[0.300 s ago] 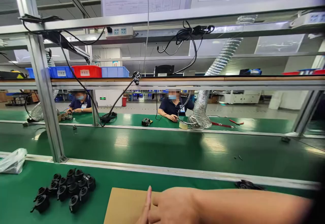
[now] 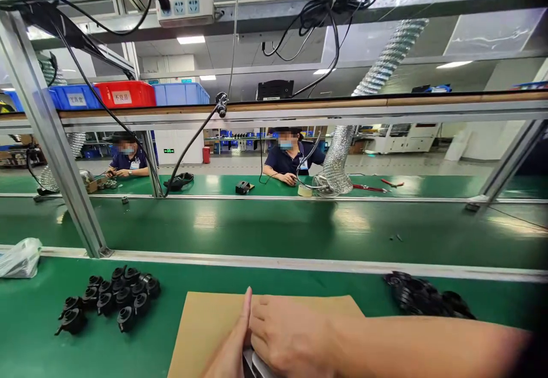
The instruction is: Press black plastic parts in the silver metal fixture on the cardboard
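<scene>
My right hand [image 2: 291, 338] lies over a brown cardboard sheet [image 2: 205, 326] at the bottom middle, its fingers curled down onto a small grey-silver object [image 2: 252, 364] that is mostly hidden. My left hand [image 2: 233, 346] comes up from the bottom edge beside it, fingers straight and pressed against the right hand and the same object. A cluster of several black plastic parts [image 2: 113, 301] sits on the green bench to the left of the cardboard. Another heap of black parts [image 2: 423, 298] lies to the right, behind my right forearm.
A crumpled clear plastic bag [image 2: 19, 258] lies at the far left. A green conveyor belt [image 2: 274, 229] runs across behind a metal rail, with an aluminium post [image 2: 51, 138] at left. Two people work at the far bench; cables and a flexible duct [image 2: 338, 161] hang down.
The view has tipped downward, so more of the cardboard, both hands and the right heap of parts show. My left hand and the grey object under the fingers have come into view.
</scene>
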`<move>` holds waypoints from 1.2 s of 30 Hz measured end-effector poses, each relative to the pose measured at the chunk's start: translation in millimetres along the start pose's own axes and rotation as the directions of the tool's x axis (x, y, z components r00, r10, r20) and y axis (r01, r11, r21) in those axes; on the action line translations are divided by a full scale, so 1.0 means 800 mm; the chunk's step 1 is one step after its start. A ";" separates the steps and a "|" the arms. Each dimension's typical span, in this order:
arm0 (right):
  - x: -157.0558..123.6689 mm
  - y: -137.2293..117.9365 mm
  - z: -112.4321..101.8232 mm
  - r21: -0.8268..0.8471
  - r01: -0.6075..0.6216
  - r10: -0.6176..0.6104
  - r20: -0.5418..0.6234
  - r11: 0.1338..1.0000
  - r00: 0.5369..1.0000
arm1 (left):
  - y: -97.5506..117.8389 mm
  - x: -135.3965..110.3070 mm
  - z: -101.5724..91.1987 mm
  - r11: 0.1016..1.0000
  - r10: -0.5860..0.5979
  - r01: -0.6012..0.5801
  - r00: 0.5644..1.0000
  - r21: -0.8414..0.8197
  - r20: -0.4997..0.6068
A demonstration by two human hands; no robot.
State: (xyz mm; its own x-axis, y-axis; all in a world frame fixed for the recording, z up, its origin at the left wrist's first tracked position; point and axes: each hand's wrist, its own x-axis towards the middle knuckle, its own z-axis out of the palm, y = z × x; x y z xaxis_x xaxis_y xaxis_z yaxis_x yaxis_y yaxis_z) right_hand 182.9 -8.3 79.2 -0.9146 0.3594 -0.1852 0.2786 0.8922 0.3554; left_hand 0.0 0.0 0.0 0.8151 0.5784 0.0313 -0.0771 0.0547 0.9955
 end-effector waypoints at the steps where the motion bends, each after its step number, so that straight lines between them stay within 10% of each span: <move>1: -0.001 -0.011 0.006 -0.007 -0.122 0.122 -0.010 0.993 0.993 | -0.004 0.004 -0.001 1.000 -0.009 0.009 1.000 -0.009 -0.004; 6: -0.022 -0.037 -0.010 0.077 -0.368 0.372 -0.044 0.926 0.927 | -0.023 0.027 -0.003 0.991 -0.043 0.040 0.999 -0.129 -0.024; 13: -0.040 0.008 -0.052 -0.045 0.240 -0.244 -0.216 0.970 0.946 | -0.046 0.025 -0.008 0.923 -0.073 0.076 0.997 -0.378 0.021; 22: 0.012 0.050 -0.059 -0.045 0.645 -0.639 0.093 0.763 0.763 | -0.032 0.009 -0.031 0.978 0.147 -0.168 0.976 0.122 0.160; 30: 0.001 0.044 -0.026 0.131 0.432 -0.434 -0.015 0.892 0.901 | -0.010 0.005 -0.011 0.992 -0.033 0.051 0.988 -0.119 0.154; 36: -0.005 0.021 -0.016 0.270 0.201 -0.194 -0.054 0.941 0.980 | 0.004 0.010 -0.018 0.997 -0.070 0.067 0.984 0.029 0.163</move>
State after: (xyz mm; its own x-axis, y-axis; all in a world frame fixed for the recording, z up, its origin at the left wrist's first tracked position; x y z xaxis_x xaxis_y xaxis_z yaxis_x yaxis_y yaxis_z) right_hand 187.2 2.1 97.4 -0.9658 0.1643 -0.2004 0.1574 0.9863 0.0496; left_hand -2.1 16.5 2.1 0.9013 0.4326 -0.0247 -0.0061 0.0697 0.9975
